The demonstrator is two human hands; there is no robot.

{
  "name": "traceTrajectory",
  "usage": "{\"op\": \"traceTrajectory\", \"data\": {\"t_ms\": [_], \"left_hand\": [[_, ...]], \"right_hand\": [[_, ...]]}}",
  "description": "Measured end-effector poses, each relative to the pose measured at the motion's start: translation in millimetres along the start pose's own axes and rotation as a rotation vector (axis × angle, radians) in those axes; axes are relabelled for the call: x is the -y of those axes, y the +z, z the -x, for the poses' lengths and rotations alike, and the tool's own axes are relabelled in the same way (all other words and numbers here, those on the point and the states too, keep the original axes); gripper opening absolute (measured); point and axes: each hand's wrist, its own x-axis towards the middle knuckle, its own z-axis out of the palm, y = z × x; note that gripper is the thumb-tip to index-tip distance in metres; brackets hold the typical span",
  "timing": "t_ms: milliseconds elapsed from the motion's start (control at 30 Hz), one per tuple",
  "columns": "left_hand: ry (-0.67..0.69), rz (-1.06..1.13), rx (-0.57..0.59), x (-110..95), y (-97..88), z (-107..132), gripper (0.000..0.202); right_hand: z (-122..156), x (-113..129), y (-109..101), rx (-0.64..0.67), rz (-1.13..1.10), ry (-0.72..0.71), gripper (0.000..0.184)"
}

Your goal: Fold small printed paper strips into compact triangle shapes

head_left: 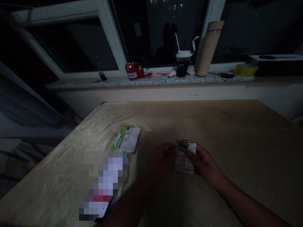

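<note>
Left forearm: at seven o'clock. Printed packet: between both hands, long axis twelve-to-six. Left hand: pinching its ten-o'clock corner. Right hand: clamped on its two-o'clock edge. Green printed stack: toward nine-thirty, left hand nearer.

Small printed leaflet, pale, orange-marked, blue-and-yellow patch near top, hand-held

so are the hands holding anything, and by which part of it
Yes, a thin, rectangular white packet with orange print: the left hand grips it near its upper left corner, the right hand by its upper right side.
</note>
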Motion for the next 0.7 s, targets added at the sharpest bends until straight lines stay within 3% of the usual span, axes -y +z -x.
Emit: {"op": "traceTrajectory", "data": {"t_ms": [267, 700], "left_hand": [[0.007, -0.034, -0.097, -0.2, 1.0, 1.2, 0.021], [0.015, 0.037, -0.131, -2.8, 1.1, -0.2, 0.017]], "right_hand": [[-3.1, 4.3, 0.6, -0.101, 0.014, -0.071, 0.026], [-4.0, 6.9, -0.7, -0.151, 0.025, -0.025, 0.025]]}}
